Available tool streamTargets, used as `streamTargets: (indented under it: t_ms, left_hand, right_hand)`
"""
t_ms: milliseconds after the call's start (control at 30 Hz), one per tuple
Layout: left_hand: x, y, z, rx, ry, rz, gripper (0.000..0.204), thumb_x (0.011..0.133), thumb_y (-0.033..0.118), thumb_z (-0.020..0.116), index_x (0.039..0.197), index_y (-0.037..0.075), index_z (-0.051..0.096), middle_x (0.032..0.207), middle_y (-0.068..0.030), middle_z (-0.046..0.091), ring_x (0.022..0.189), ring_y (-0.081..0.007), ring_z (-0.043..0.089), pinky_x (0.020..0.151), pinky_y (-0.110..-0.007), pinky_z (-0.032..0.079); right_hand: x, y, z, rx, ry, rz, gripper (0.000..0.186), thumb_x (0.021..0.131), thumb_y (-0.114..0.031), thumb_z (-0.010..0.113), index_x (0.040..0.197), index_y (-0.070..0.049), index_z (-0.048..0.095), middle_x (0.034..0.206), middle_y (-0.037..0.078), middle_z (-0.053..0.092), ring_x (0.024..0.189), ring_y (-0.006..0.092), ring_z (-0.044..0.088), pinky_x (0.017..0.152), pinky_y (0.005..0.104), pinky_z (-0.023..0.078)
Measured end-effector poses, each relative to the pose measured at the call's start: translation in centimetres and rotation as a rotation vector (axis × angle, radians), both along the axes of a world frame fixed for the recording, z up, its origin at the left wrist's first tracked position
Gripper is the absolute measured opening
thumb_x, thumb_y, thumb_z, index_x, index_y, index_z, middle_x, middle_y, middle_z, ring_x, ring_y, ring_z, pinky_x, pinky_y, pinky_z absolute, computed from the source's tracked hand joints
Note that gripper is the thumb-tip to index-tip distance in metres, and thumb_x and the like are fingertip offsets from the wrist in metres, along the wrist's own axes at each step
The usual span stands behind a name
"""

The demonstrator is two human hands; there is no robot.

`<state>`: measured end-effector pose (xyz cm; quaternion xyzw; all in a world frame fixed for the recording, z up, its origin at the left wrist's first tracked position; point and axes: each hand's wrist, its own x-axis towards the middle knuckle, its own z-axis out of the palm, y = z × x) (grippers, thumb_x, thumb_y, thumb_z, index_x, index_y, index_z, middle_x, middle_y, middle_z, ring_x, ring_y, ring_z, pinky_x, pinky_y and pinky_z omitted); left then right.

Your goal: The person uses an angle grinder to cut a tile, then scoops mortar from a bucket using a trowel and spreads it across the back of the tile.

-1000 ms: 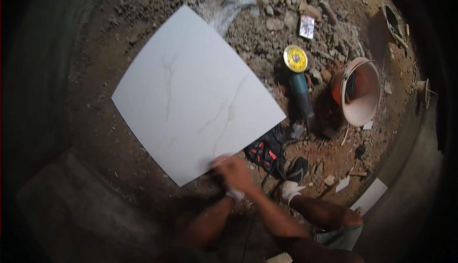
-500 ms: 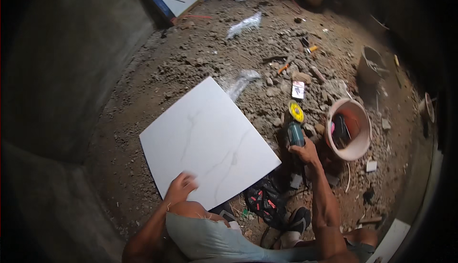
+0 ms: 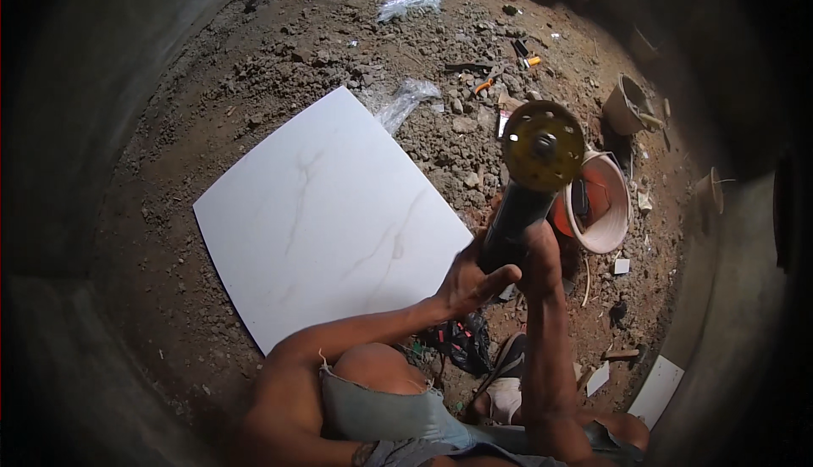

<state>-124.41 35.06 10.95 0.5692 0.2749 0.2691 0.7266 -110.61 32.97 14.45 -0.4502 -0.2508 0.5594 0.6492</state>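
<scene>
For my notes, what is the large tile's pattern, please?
The tile is white with brownish veins, best in head view.

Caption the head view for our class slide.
Left hand and right hand hold a grinder near a white tile on dirt.

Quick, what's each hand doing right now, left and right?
Left hand: at the lower end of the angle grinder, thumb stretched out; whether it grips cannot be told.
Right hand: closed, holding the angle grinder by its body.

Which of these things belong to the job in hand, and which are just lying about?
In use:
angle grinder, right hand gripping it, left hand at its body
white tile, probably, on the ground nearby

Lying about, apparently:
orange-handled tool
pale bucket
crumpled clear plastic
</scene>
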Motion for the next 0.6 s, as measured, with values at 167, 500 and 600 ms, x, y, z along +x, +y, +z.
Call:
streamTargets:
  t_ms: [167, 500, 600]
  left_hand:
    - [-1.5, 1.8, -1.3, -0.585, -0.158, -0.216, 0.061, 0.077, 0.048, 0.077, 0.113, 0.004, 0.054, 0.083, -0.0012, 0.061, 0.063, -0.0099, 0.058, 0.053, -0.025, 0.050]
    - [-2.7, 2.2, -3.1, -0.112, -0.095, -0.023, 0.058, 0.066, 0.012, 0.078, 0.118, 0.000, 0.053, 0.095, -0.0041, 0.061, 0.083, -0.0145, 0.061, 0.076, -0.029, 0.051]
    - [-2.5, 2.3, -3.0, -0.147, -0.155, -0.059, 0.055, 0.067, 0.009, 0.079, 0.115, 0.001, 0.054, 0.090, -0.0025, 0.060, 0.075, -0.0123, 0.060, 0.067, -0.027, 0.050]
  right_hand:
    - [-0.4, 2.4, -1.0, -0.047, 0.027, 0.031, 0.058, 0.083, -0.046, 0.072, 0.112, 0.000, 0.052, 0.095, 0.011, 0.063, 0.080, 0.0208, 0.066, 0.070, 0.0341, 0.056]
    - [-2.6, 3.1, -2.4, -0.200, 0.210, -0.062, 0.070, 0.099, -0.064, 0.028, 0.120, -0.003, 0.053, 0.096, 0.018, 0.068, 0.084, 0.0279, 0.069, 0.072, 0.0387, 0.058]
    - [-2.5, 3.0, -2.1, -0.154, 0.207, -0.049, 0.066, 0.098, -0.057, 0.032, 0.124, -0.001, 0.053, 0.101, 0.018, 0.068, 0.087, 0.0284, 0.069, 0.078, 0.0392, 0.056]
